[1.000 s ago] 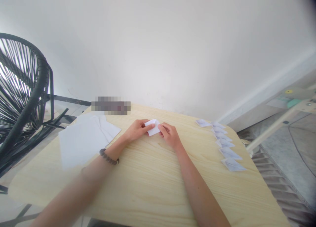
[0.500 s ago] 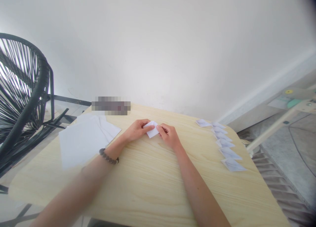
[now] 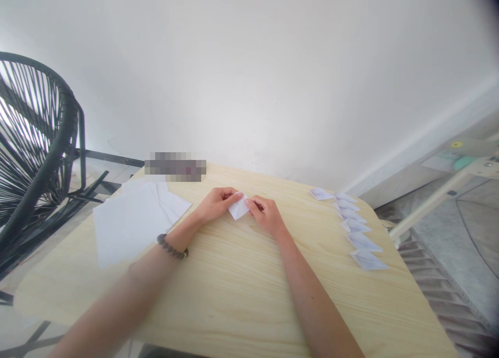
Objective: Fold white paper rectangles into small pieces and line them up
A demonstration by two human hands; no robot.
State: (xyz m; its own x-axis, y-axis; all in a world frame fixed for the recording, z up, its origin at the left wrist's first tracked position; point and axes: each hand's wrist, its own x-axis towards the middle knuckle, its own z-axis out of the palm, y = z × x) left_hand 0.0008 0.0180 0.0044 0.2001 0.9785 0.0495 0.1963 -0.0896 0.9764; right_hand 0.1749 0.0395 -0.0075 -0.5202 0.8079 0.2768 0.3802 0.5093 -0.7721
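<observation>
A small folded piece of white paper (image 3: 238, 209) is held between my two hands above the middle of the table. My left hand (image 3: 218, 203) pinches its upper left side, the thumb lying over the front and the other fingers behind. On the right edge, my right hand (image 3: 266, 212) grips the same paper between thumb and fingertips. The back of the paper is hidden by my fingers. A dark bead bracelet (image 3: 171, 247) circles my left wrist.
White paper sheets (image 3: 132, 217) lie loosely stacked on the left of the wooden table (image 3: 234, 285). Several folded paper pieces (image 3: 358, 242) form a row along the right side. A blurred-out object (image 3: 175, 167) is at the back edge. A black corded chair (image 3: 66, 119) stands left.
The folded paper has tipped slightly, and its lower corner sits a little lower and further left. My left thumb has shifted up and left across it; both hands keep their grip.
</observation>
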